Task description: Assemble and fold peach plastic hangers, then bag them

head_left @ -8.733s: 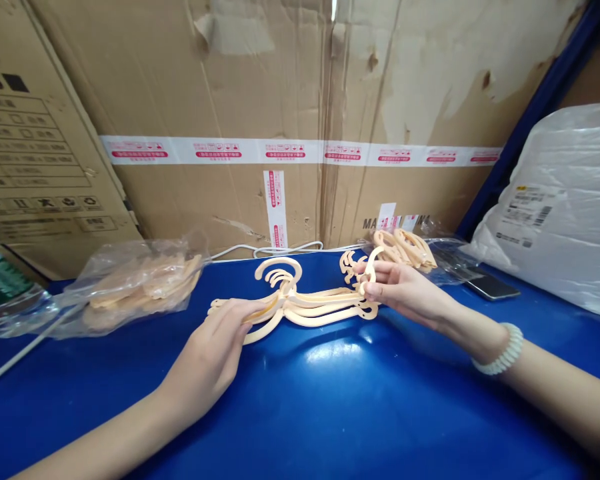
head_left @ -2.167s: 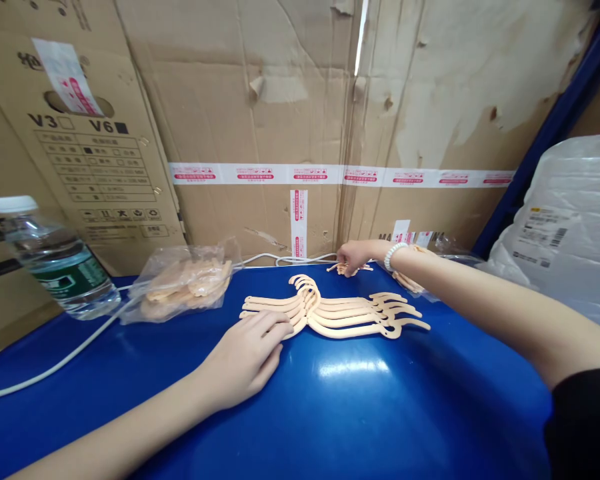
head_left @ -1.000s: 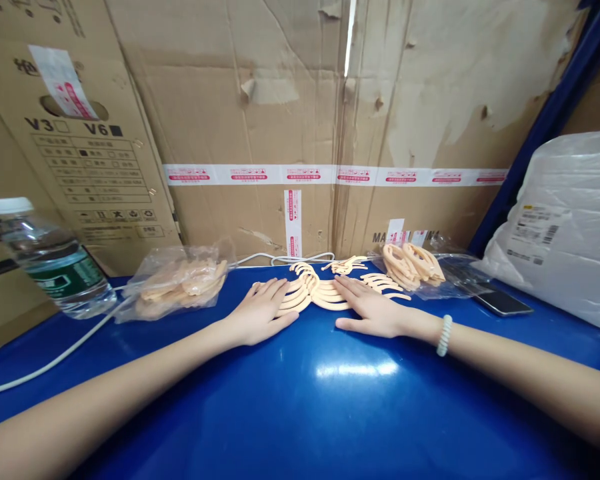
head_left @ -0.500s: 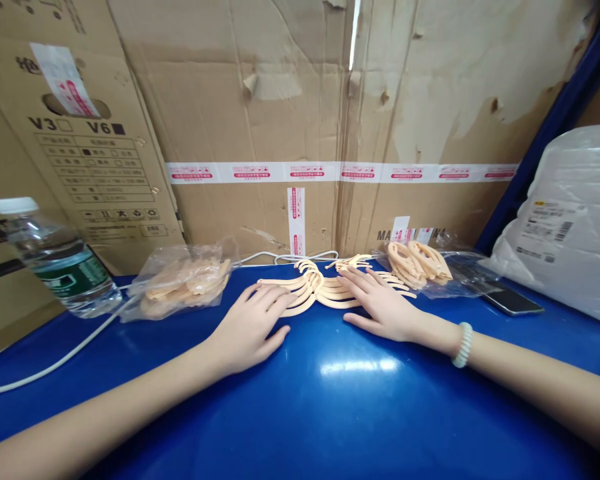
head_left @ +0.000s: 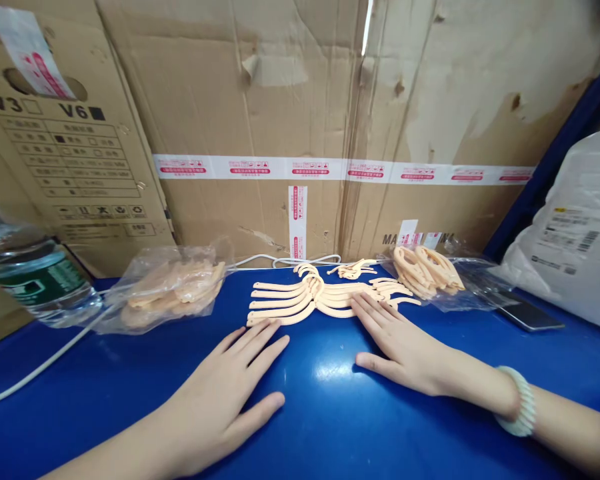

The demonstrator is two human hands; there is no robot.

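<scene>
Several peach-coloured plastic hanger pieces (head_left: 280,302) lie fanned out in a row on the blue table (head_left: 325,427), their hooks gathered near the middle. My left hand (head_left: 225,393) rests flat with spread fingers, its fingertips at the near left edge of the row. On the other side, my right hand (head_left: 410,347) is open, fingertips touching the right arms of the hangers and hiding part of them. Behind the row sits a small heap of loose peach hook pieces (head_left: 354,269). Neither hand grips anything.
Clear bags of peach parts lie left (head_left: 175,290) and right (head_left: 425,270). A water bottle (head_left: 40,273) and white cable (head_left: 45,373) are on the left. On the right are a phone (head_left: 530,313) and a white wrapped package (head_left: 575,233). Cardboard (head_left: 260,120) stands behind.
Both hands have drawn back toward me, uncovering the left hanger arms and more of the right ones. The camera view has also shifted slightly.
</scene>
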